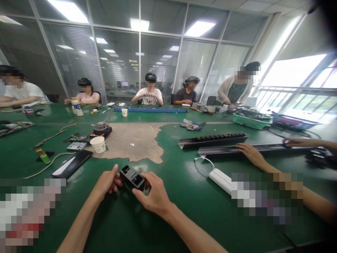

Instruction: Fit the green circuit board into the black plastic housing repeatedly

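A small dark box-shaped device [132,178] with a grey top face and black rectangular openings is held above the green table. Its right end sits between the thumb and fingers of my right hand [155,193]. Beside its left end is my left hand [107,181], thumb raised and apart from partly curled fingers. Whether those fingertips touch the box I cannot tell. The box is tilted, and its underside is hidden.
Left are a paper cup [98,144], a black flat panel [72,164] and a small green bottle [43,156]. Right, a co-worker's hands touch a long black rail [223,151], near a white power strip [221,181]. Gloves [191,124] lie farther back. Several people sit opposite.
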A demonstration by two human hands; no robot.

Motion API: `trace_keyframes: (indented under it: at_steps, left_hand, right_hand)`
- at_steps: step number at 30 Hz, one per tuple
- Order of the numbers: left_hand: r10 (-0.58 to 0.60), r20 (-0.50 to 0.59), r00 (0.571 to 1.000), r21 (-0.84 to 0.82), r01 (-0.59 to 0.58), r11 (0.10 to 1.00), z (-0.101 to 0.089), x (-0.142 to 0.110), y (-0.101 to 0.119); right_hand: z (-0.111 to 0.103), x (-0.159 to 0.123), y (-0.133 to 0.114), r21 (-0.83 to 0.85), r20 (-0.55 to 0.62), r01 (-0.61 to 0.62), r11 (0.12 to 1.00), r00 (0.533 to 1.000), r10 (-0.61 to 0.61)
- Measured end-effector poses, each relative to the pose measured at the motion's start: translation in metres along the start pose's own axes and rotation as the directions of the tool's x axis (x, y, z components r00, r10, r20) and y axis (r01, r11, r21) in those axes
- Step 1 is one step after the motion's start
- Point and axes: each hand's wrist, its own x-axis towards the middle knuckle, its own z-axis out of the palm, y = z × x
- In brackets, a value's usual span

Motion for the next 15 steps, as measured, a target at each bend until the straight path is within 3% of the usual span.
trace_keyframes:
  at_steps: [15]
  left_hand:
    - [0.031, 0.011, 0.999, 0.039, -0.031, 0.999, 0.0009, 0.0003, -0.0003]
  right_hand:
    - [0.0081, -0.0084, -0.0001, -0.09, 0.042, 0.055, 0.994, 0.998, -0.051]
